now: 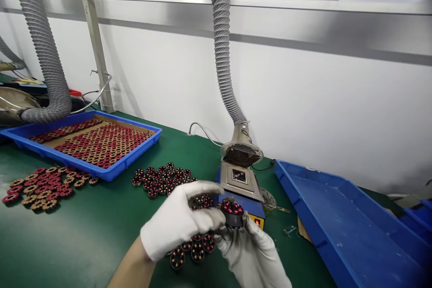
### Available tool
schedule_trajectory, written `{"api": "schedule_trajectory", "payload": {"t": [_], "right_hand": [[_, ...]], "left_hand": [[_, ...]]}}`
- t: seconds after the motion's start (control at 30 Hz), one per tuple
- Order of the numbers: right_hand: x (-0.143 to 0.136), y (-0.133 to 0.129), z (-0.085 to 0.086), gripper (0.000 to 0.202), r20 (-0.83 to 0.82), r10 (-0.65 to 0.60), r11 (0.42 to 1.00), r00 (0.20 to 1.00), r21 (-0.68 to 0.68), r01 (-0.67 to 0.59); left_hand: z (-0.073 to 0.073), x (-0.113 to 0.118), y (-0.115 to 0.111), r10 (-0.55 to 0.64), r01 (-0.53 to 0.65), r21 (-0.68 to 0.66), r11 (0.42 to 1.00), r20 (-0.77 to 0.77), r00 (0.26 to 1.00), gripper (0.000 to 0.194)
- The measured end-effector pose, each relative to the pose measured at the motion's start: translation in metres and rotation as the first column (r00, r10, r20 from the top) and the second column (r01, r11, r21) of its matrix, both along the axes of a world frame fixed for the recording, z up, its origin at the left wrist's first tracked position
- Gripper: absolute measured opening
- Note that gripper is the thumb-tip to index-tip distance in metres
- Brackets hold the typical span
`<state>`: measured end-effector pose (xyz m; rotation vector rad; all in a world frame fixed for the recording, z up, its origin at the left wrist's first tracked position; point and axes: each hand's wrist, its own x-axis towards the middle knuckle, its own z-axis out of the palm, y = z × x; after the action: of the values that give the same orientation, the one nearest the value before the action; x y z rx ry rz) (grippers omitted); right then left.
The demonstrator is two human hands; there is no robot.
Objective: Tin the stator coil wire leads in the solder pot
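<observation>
My left hand (pixel 184 216) and my right hand (pixel 251 247), both in white gloves, meet in front of me at a round black motor part with red coil segments (pixel 232 209), likely a stator in a dark cup. My right fingers grip it from below and the right. Curved around its left side are my left thumb and fingers, with the thumb against it. Similar dark round parts (pixel 165 180) lie in a group behind my left hand, and more parts with gold or red segments (pixel 197 252) lie beneath my hands.
Behind my hands stands a blue solder pot (pixel 239 177) under a fume hood (pixel 241 150) with a grey hose (pixel 221 40). Left, a blue tray (pixel 135 157) holds rows of red and gold rings; a loose pile (pixel 40 189) lies before it. Another blue tray (pixel 313 216) is tilted at right.
</observation>
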<state>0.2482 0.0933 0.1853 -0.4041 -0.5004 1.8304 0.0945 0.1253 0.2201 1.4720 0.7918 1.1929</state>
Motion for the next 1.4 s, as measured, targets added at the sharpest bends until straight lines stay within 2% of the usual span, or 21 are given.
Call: {"api": "schedule_trajectory", "payload": {"t": [0.07, 0.17, 0.3, 0.4, 0.43, 0.47, 0.53, 0.6, 0.67, 0.77, 0.87, 0.93, 0.97, 1.03, 1.1, 1.13, 1.2, 1.23, 1.33, 1.37, 1.4], "right_hand": [[0.001, -0.001, 0.000, 0.023, 0.004, -0.013, 1.000, 1.000, -0.007, 0.013], [-0.001, -0.003, 0.002, 0.026, 0.061, -0.062, 0.998, 0.996, -0.011, 0.063], [-0.003, -0.007, 0.005, 0.031, 0.134, -0.108, 0.994, 0.985, 0.028, 0.105], [0.000, -0.008, 0.005, 0.031, 0.141, -0.111, 0.993, 0.984, 0.059, 0.104], [0.001, -0.008, 0.004, 0.030, 0.140, -0.110, 0.993, 0.984, 0.058, 0.103], [0.002, -0.009, 0.004, 0.030, 0.138, -0.110, 0.993, 0.984, 0.053, 0.103], [0.003, -0.008, 0.004, 0.030, 0.139, -0.114, 0.993, 0.984, 0.035, 0.110], [0.002, -0.008, 0.005, 0.032, 0.158, -0.133, 0.991, 0.978, 0.023, 0.131], [0.001, -0.008, 0.007, 0.038, 0.205, -0.178, 0.984, 0.962, 0.034, 0.174], [-0.004, -0.006, 0.010, 0.044, 0.294, -0.332, 0.943, 0.896, 0.102, 0.316], [-0.010, -0.004, 0.009, 0.043, 0.398, -0.541, 0.839, 0.741, 0.188, 0.511], [-0.014, -0.003, 0.005, 0.044, 0.446, -0.682, 0.723, 0.580, 0.294, 0.625], [-0.016, -0.003, 0.002, 0.043, 0.444, -0.756, 0.645, 0.481, 0.383, 0.661], [-0.020, -0.003, -0.006, 0.042, 0.377, -0.890, 0.447, 0.255, 0.621, 0.643], [-0.021, -0.003, -0.013, 0.043, 0.266, -0.963, 0.250, 0.037, 0.839, 0.483], [-0.021, -0.003, -0.016, 0.045, 0.217, -0.975, 0.186, -0.042, 0.910, 0.370], [-0.020, -0.002, -0.020, 0.051, 0.159, -0.978, 0.127, -0.134, 0.968, 0.216], [-0.020, -0.002, -0.021, 0.053, 0.150, -0.978, 0.118, -0.148, 0.972, 0.202], [-0.022, -0.002, -0.018, 0.052, 0.168, -0.979, 0.122, -0.116, 0.937, 0.328], [-0.023, -0.002, -0.016, 0.050, 0.184, -0.978, 0.134, -0.098, 0.915, 0.382], [-0.023, -0.002, -0.013, 0.049, 0.196, -0.977, 0.144, -0.086, 0.898, 0.415]], "left_hand": [[0.002, 0.002, -0.003, -0.066, 0.068, 0.057, 0.996, -0.049, 0.997, 0.026], [0.001, 0.008, -0.007, -0.022, 0.023, 0.166, 0.986, -0.008, 1.000, 0.027], [-0.004, 0.010, -0.008, 0.011, -0.021, 0.068, 0.997, 0.135, 0.991, 0.022], [-0.004, 0.006, -0.007, 0.102, -0.117, 0.023, 0.993, 0.345, 0.933, 0.013], [-0.002, 0.005, -0.007, 0.123, -0.131, -0.001, 0.991, 0.360, 0.925, 0.012], [-0.001, 0.004, -0.007, 0.115, -0.111, -0.031, 0.993, 0.323, 0.939, 0.015], [0.003, 0.005, -0.008, 0.017, -0.006, -0.072, 0.997, 0.161, 0.987, 0.022], [0.006, 0.008, -0.010, -0.079, 0.082, -0.044, 0.996, 0.064, 0.995, 0.022], [0.006, 0.012, -0.013, -0.060, 0.054, 0.086, 0.995, 0.065, 0.996, 0.020], [0.005, 0.014, -0.019, 0.065, -0.078, 0.264, 0.961, 0.059, 0.996, 0.019], [0.006, 0.010, -0.023, 0.166, -0.212, 0.301, 0.930, 0.170, 0.971, 0.019], [0.008, 0.008, -0.022, 0.202, -0.257, 0.226, 0.940, 0.240, 0.950, 0.018], [0.009, 0.008, -0.021, 0.193, -0.235, 0.150, 0.960, 0.247, 0.949, 0.017], [0.008, 0.013, -0.018, 0.053, -0.045, -0.038, 0.998, 0.237, 0.970, 0.026], [0.004, 0.022, -0.016, -0.129, 0.179, -0.166, 0.970, 0.274, 0.953, 0.033], [0.000, 0.027, -0.015, -0.164, 0.229, -0.180, 0.957, 0.319, 0.934, 0.030], [-0.009, 0.039, -0.014, -0.098, 0.200, -0.185, 0.962, 0.447, 0.889, 0.022], [-0.013, 0.043, -0.014, -0.026, 0.151, -0.201, 0.968, 0.516, 0.856, 0.021], [-0.016, 0.047, -0.013, 0.125, 0.035, -0.211, 0.977, 0.695, 0.708, 0.020], [-0.013, 0.045, -0.012, 0.158, -0.020, -0.196, 0.980, 0.725, 0.670, 0.018], [-0.010, 0.042, -0.011, 0.185, -0.076, -0.180, 0.981, 0.724, 0.665, 0.016]]}}
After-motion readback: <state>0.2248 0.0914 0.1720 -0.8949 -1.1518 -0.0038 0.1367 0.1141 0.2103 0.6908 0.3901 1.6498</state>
